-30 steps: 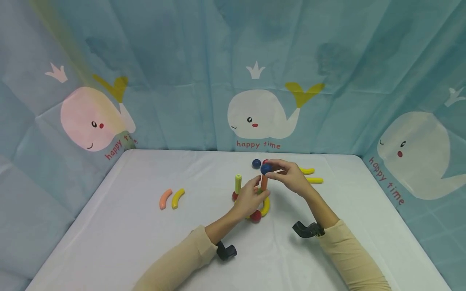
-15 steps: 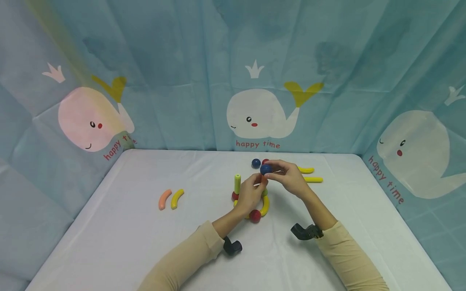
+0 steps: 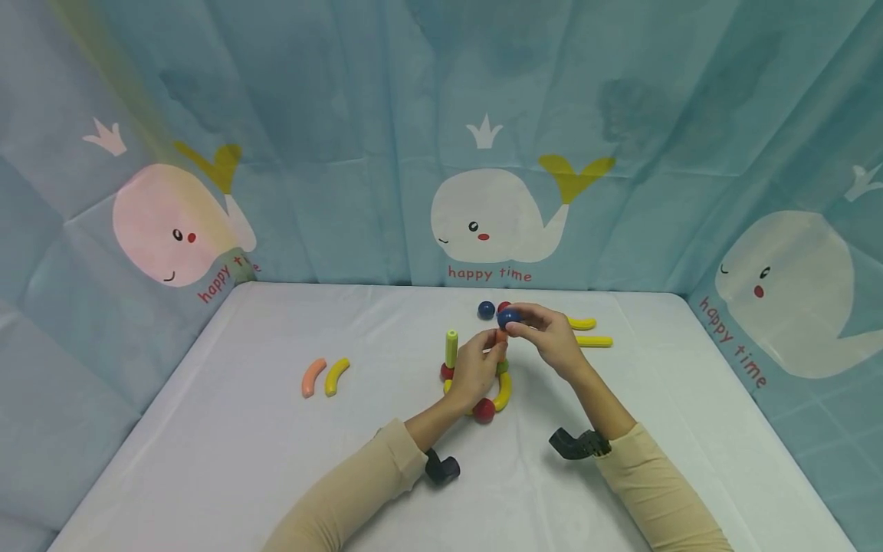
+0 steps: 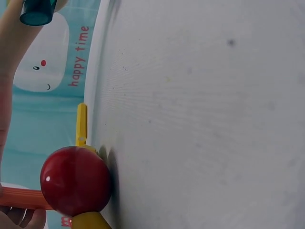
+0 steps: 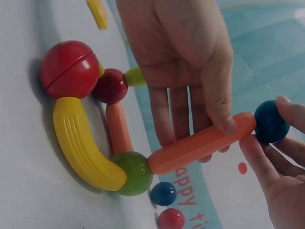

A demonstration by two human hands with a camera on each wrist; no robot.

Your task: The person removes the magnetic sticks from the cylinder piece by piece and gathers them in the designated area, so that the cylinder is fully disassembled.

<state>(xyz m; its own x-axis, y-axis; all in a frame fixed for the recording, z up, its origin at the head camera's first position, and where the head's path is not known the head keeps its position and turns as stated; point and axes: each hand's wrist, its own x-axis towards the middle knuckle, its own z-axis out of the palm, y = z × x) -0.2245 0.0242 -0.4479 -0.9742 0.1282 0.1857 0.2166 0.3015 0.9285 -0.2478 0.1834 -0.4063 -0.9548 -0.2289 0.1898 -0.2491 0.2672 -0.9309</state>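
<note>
My left hand [image 3: 474,372] holds an upright orange stick [image 5: 200,145], fingers and thumb around its upper part. The foot of this stick sits on a green ball [image 5: 133,174]. At its top end, my right hand [image 3: 548,337] pinches a dark blue ball [image 5: 271,121] between thumb and fingers. The right wrist view shows the ball right at the stick's tip. A curved yellow stick [image 5: 86,148] joins the green ball to a red ball [image 5: 69,69]. Behind them, another orange stick [image 5: 118,126] leads to a darker red ball [image 5: 110,86], which bears an upright lime stick [image 3: 451,349].
A loose blue ball [image 3: 486,310] and a red ball [image 3: 504,307] lie behind the hands. To the right are a curved yellow stick [image 3: 582,324] and a straight yellow stick [image 3: 596,342]. Curved orange [image 3: 313,378] and yellow [image 3: 336,377] sticks lie at left.
My left hand has moved up the orange stick and now grips it near the top. The right hand keeps the blue ball at the stick's tip, shifted slightly.
</note>
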